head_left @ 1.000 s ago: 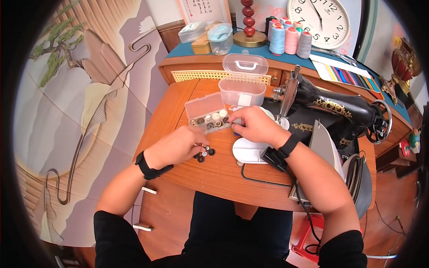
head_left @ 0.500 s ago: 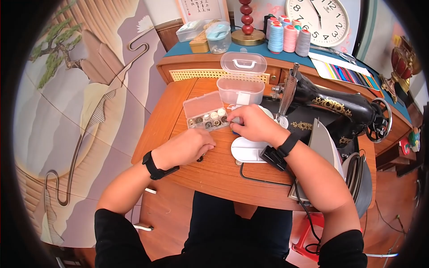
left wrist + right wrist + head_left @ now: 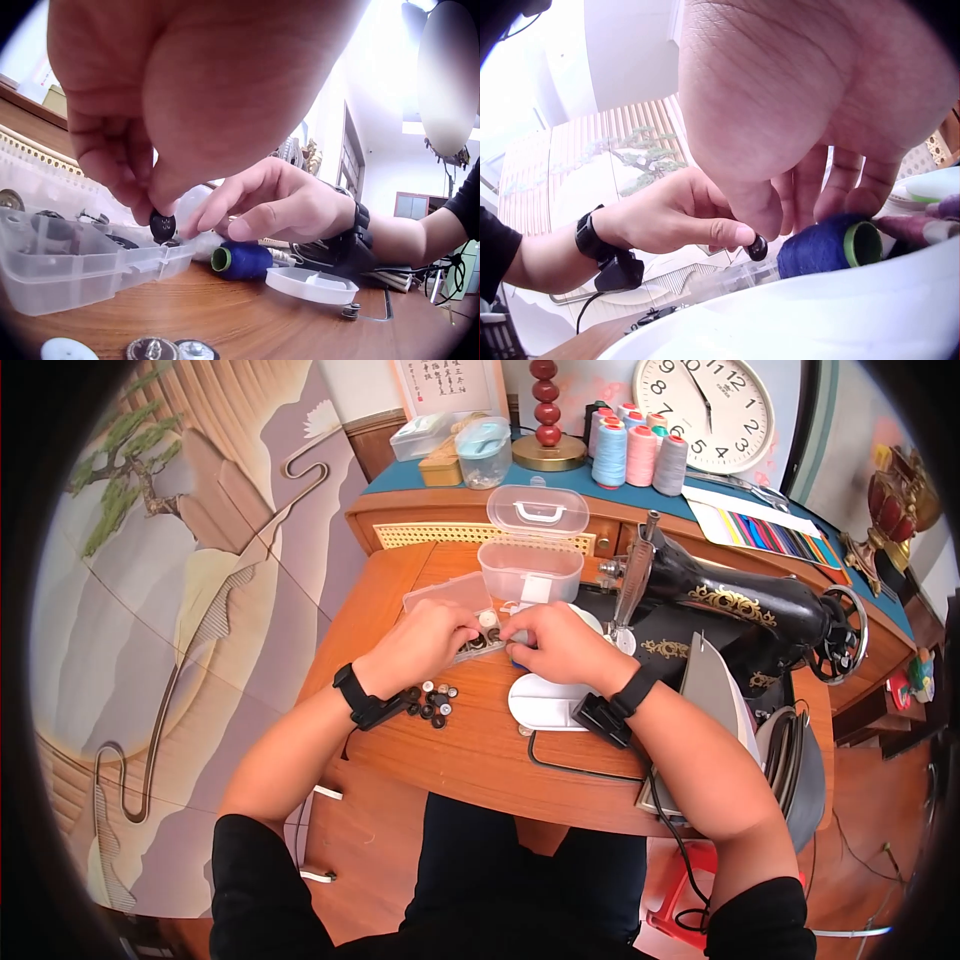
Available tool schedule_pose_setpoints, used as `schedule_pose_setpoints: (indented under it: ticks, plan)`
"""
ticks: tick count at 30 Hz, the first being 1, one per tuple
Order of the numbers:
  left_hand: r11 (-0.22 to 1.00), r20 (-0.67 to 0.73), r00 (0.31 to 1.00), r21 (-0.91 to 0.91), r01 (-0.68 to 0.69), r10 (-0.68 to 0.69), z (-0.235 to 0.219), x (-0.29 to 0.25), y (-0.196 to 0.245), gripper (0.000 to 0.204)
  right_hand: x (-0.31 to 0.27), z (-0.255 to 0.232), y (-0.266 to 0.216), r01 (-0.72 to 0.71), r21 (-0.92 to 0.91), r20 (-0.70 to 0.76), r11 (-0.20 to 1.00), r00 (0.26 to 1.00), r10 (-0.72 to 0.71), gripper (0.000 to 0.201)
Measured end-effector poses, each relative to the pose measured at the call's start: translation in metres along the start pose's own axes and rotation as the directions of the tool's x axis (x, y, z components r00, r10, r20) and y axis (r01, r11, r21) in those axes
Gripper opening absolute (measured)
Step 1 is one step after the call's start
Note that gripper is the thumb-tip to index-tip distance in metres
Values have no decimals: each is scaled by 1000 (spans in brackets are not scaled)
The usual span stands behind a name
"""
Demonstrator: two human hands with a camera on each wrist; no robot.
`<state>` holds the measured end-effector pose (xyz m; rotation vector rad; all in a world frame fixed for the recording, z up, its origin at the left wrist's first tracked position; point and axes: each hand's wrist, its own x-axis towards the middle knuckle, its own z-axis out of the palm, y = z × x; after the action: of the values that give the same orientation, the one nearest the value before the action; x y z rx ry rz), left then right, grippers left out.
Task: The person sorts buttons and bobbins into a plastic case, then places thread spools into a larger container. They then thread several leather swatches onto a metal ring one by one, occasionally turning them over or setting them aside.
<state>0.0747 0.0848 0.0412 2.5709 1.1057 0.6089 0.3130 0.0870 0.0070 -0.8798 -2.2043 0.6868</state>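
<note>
A dark round button (image 3: 163, 226) is pinched between the thumb and finger of my left hand (image 3: 425, 642). It is held over the clear compartment box (image 3: 67, 281), whose lid (image 3: 450, 590) stands open and whose cells contain buttons. My right hand (image 3: 562, 645) is at the box's right end, fingers loosely extended beside the rim. Under its fingers lies a blue thread spool (image 3: 817, 247) with a green core. Several loose buttons (image 3: 436, 710), dark and silvery, lie on the wooden table below my left wrist.
A white oval tray (image 3: 545, 705) lies below my right hand. Behind stands a larger clear box (image 3: 530, 570) with its lid raised. A black sewing machine (image 3: 710, 585) takes up the right side. Thread cones (image 3: 640, 455) and a clock (image 3: 705, 415) stand on the back cabinet.
My left hand has moved from the loose buttons up and right to the compartment box, a button pinched in it. The loose buttons are uncovered. My right hand keeps its place by the box.
</note>
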Motion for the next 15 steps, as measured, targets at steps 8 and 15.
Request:
schedule_pose_setpoints:
  ticks: [8, 15]
  plan:
    - [997, -42, 997, 30, 69, -68, -3, 3, 4, 11, 1, -2, 0, -6, -57, 36, 998, 999, 8, 19]
    - [991, 3, 997, 109, -74, 75, -2, -5, 3, 11, 3, -4, -6, -71, -25, 68, 997, 995, 72, 19]
